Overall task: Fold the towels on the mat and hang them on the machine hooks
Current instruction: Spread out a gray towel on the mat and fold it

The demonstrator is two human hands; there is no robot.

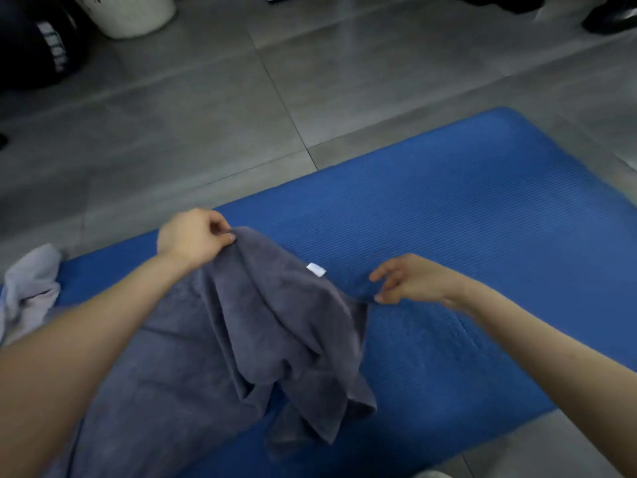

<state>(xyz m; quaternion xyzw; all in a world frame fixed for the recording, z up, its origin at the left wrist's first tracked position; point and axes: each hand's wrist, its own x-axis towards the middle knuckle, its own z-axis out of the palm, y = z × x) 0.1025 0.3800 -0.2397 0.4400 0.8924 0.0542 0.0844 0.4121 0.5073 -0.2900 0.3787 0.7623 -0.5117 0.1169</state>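
A dark grey towel [269, 332] lies crumpled on the blue mat [465, 219], with a small white label near its upper edge. My left hand [193, 238] pinches the towel's top corner and lifts it off the mat. My right hand [410, 279] hovers at the towel's right edge, fingers spread and relaxed; its thumb tip is next to the cloth, and I cannot tell whether it touches. A pale lilac towel [31, 288] lies bunched at the mat's left end. No machine hooks are in view.
Grey floor tiles [206, 108] surround the mat. A white perforated basket [127, 12] stands at the top left beside a dark bag [38, 43]. Dark objects sit at the top right corner [610, 15].
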